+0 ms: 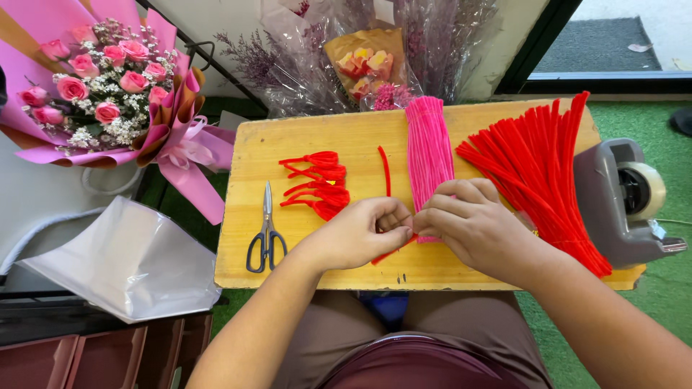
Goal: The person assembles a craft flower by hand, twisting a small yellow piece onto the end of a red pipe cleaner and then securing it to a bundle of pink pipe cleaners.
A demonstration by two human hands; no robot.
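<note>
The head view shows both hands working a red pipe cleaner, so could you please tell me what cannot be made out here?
- Head view: middle of the red pipe cleaner, hidden inside the left hand and right hand; its shape there is unclear.
- Near end of the pink bundle, covered by the right hand.
- Pink bouquet, cut off by the left edge.

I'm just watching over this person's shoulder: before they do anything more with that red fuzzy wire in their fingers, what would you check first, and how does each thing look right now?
1. Both hands on the red pipe cleaner: ok, left hand and right hand pinch it together.
2. Scissors within reach: ok, lying shut on the wooden board beside the left hand.
3. Finished red folded pieces out of the way: ok, stacked apart.
4. Spare red pipe cleaners: ok, large bundle beside the right hand.
5. Shape of the bend: cannot tell, fingers hide it.
</note>
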